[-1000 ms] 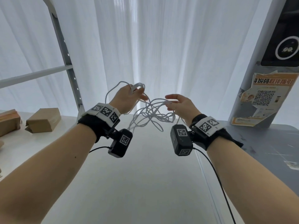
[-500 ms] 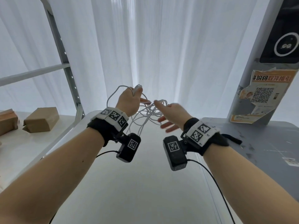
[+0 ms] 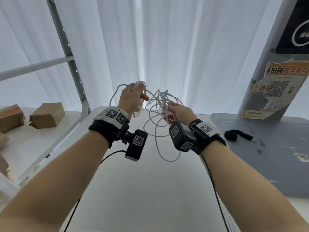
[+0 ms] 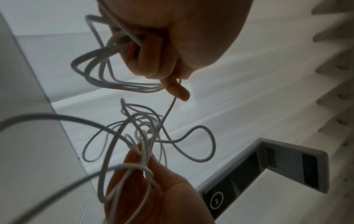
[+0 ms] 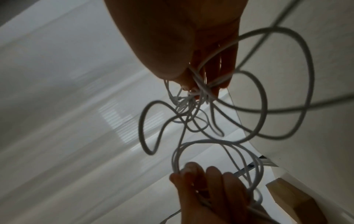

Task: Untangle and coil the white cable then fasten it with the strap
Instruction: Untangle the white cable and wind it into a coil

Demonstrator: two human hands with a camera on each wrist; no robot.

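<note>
1. Nearby, no container holds anything; the black strap (image 3: 237,134) lies on the grey table (image 3: 275,164), well apart from the hands.
2. Since half a second ago, the right hand (image 3: 181,113) has turned from open fingers to gripping the white cable (image 3: 157,124) tangle.
3. Both hands are raised above the white table (image 3: 142,190); the left hand (image 3: 131,99) clutches several loops, apparently coiled.

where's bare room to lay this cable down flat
The white table below both hands is bare, from the near edge to the curtain. The grey surface on the right holds the black strap. The left side is crowded with cardboard boxes.
</note>
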